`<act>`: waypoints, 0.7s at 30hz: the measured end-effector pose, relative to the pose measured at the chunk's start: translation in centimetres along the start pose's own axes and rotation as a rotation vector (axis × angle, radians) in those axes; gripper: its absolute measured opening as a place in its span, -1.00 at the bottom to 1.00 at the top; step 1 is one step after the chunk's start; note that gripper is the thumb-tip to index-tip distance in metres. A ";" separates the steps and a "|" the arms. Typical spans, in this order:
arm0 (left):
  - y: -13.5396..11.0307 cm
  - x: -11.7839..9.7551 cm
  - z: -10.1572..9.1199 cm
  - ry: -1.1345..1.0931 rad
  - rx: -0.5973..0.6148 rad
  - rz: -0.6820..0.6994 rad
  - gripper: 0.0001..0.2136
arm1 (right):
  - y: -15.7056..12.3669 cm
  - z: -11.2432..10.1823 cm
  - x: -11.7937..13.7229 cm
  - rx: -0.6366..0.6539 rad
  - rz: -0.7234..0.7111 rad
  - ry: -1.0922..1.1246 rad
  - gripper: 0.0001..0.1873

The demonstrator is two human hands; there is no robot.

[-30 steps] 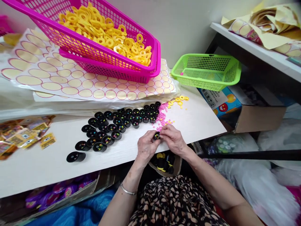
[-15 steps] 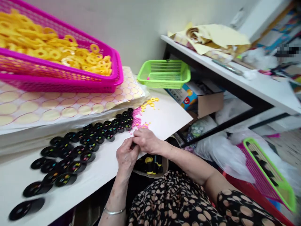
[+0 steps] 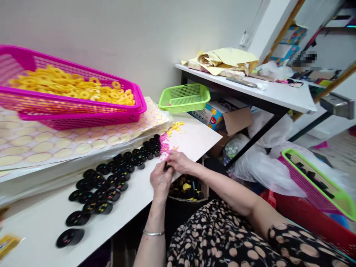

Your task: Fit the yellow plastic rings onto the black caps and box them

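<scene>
My left hand (image 3: 161,181) is closed around a small black cylindrical cup (image 3: 167,166) above the front edge of the white table (image 3: 133,196). Over the cup, the fingers of my right hand (image 3: 180,162) are pinched together against it; anything between the fingertips is too small to make out. Just beyond the hands lie tiny pink beads (image 3: 165,148) and a few yellow rings (image 3: 175,127). Rows of black cups (image 3: 111,181) stand to the left, many with coloured bits inside. Below my hands, a box (image 3: 204,195) holds black and yellow cylinders (image 3: 189,193).
A magenta basket (image 3: 111,118) of yellow rings sits on printed sheets (image 3: 83,148) at the back left. Behind the beads stands a green basket (image 3: 184,108). A second table (image 3: 289,92) and an open carton (image 3: 236,120) are at right, with plastic bags (image 3: 267,163) below.
The view has shifted, so the table and baskets appear lower and the front cups further right. My hands stay together at the black cup, which now shows more clearly.
</scene>
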State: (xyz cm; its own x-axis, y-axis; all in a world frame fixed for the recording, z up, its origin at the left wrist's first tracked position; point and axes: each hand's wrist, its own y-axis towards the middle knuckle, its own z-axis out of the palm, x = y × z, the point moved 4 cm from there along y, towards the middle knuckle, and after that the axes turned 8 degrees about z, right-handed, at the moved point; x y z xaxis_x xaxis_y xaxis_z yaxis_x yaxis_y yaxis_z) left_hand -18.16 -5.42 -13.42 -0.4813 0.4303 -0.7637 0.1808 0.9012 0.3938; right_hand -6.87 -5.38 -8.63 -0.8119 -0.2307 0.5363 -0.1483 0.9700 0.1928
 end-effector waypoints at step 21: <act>-0.5 0.3 0.0 0.020 0.003 -0.035 -0.73 | -4.0 -0.5 -6.3 -0.263 0.523 0.880 -0.88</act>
State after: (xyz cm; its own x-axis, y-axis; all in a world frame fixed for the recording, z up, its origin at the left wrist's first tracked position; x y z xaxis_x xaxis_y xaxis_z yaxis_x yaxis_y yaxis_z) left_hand -18.39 -5.72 -13.79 -0.5041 0.3974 -0.7668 0.1660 0.9159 0.3656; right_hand -0.89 -7.81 -12.30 -0.0278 0.1350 0.9905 0.3142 0.9418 -0.1195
